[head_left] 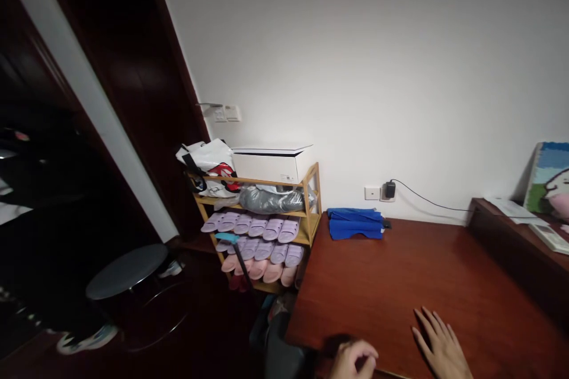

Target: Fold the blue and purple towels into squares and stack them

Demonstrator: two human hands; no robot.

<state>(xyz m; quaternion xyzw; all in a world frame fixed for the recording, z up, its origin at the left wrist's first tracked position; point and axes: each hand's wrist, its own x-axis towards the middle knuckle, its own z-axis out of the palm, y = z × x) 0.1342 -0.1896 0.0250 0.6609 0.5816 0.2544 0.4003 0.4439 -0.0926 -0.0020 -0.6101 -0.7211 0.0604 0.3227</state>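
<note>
My right hand (pixel 440 343) lies flat on the dark red wooden table (pixel 391 284) near its front edge, fingers stretched out and apart, holding nothing. My left hand (pixel 353 360) sits at the table's front edge with its fingers curled inward; nothing shows in it. Both hands are at the bottom of the view. A folded blue cloth (pixel 355 223) lies at the far edge of the table by the wall, well away from both hands.
A wooden shoe rack (pixel 311 213) with several purple and pink slippers stands left of the table, a white box (pixel 271 163) on top. A round grey stool (pixel 127 269) is further left by a dark doorway. A charger (pixel 390 189) is plugged into the wall. A raised shelf (pixel 511 231) holds papers and a picture.
</note>
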